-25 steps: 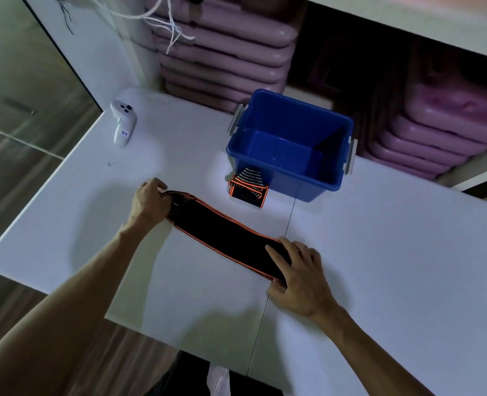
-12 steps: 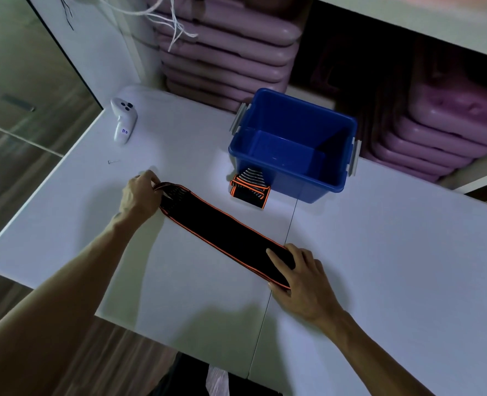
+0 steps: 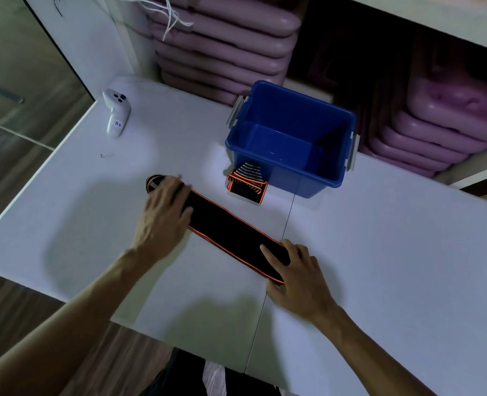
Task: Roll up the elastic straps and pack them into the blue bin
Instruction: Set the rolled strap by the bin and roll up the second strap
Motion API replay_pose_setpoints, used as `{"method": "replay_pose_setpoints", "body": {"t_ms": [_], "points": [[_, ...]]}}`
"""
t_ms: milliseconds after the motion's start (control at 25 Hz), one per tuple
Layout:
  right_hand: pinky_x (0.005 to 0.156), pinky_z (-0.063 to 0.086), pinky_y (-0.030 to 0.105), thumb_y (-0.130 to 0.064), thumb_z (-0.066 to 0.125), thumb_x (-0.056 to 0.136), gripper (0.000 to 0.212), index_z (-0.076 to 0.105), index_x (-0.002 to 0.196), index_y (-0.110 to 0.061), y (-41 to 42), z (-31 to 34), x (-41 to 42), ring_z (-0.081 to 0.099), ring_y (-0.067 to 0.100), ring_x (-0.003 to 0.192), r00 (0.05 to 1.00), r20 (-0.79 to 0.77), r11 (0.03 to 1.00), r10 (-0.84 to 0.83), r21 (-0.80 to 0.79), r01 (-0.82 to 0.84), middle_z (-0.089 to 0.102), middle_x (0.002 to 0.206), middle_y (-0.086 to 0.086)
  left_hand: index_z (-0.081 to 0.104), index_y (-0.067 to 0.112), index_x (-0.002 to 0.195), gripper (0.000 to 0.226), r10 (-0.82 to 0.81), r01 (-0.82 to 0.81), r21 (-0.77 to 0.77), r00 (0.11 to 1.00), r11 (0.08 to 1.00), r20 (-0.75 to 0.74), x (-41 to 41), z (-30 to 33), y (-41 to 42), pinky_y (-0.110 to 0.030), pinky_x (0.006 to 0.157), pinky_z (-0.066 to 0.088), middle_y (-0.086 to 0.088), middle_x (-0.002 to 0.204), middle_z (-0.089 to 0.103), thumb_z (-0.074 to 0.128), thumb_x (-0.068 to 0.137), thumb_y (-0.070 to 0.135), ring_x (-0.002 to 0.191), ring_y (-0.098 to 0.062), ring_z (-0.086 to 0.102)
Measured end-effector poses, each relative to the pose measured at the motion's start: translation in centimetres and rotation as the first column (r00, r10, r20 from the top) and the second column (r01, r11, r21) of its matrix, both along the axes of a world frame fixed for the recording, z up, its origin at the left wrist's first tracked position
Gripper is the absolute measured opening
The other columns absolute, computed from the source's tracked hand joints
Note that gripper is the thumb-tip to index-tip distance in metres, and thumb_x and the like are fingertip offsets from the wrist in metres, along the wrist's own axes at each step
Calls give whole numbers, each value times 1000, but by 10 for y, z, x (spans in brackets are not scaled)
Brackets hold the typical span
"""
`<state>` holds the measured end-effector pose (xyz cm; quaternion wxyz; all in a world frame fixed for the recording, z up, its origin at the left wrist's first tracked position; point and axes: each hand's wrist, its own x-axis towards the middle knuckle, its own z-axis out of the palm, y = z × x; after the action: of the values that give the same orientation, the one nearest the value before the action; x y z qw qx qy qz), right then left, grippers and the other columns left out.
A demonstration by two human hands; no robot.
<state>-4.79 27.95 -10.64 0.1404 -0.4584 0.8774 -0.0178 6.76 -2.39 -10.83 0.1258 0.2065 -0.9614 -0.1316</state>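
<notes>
A long black elastic strap with orange edging point(image 3: 231, 230) lies diagonally on the white table point(image 3: 379, 252), near the blue plastic bin point(image 3: 291, 178). The left hand point(image 3: 165, 210) presses flat on its rolled far end (slightly blurred); the right hand point(image 3: 296, 272), fingers spread, pins the near end.

White table point(image 3: 379, 252), wood-look floor point(image 3: 22, 132), perhaps stacked pink cushions point(image 3: 222, 44).

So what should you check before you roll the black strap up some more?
1. Strap lies flat and straight on the table: ok.
2. Left hand on the rolled end: ok.
3. Right hand pins the other end: ok.
4. Roll tight and even: cannot tell, hand covers it.
5. Blue bin has room: ok, looks empty.
6. Second strap packed: not ok, it sits outside the bin.
</notes>
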Motion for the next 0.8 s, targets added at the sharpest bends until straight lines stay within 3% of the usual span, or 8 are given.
{"method": "replay_pose_setpoints", "body": {"t_ms": [80,160,360,680,800], "points": [[73,50,40,-45,56,79,71,38,147,-34,0,1,-1,47,31,104,1000,-8,1000,13,-6,-13,47,134,10,28,8,149,59,-138,138,11,978,990,155,10,-27,7,-44,119,22,-14,159,20,30,100,41,148,-29,16],[73,50,40,-46,56,79,71,39,146,-34,1,0,-1,47,30,103,1000,-21,1000,20,-9,-20,47,133,8,18,4,151,67,-86,81,32,968,996,235,13,-42,-4,-40,122,12,-13,161,14,18,100,48,149,-26,8],[73,50,41,-47,57,79,71,39,146,-34,2,0,-1,48,30,104,999,-24,999,26,-23,-26,47,134,8,21,1,149,70,-79,88,-16,952,996,295,10,-38,-18,-28,121,0,-12,160,17,20,98,48,148,-24,12],[82,53,42,-42,58,78,68,43,143,-27,1,-3,-1,47,30,109,999,54,995,10,-104,-4,44,136,9,18,6,151,74,-40,38,14,964,999,263,6,-45,-23,-39,121,12,-7,161,11,16,95,54,149,-22,5],[85,53,42,-37,61,77,59,49,133,-20,2,-4,2,46,30,110,995,98,986,-4,-168,21,42,138,10,28,0,147,70,-5,-2,33,974,999,227,1,-35,-15,-46,119,20,-16,159,21,22,96,47,148,-32,14]]}}
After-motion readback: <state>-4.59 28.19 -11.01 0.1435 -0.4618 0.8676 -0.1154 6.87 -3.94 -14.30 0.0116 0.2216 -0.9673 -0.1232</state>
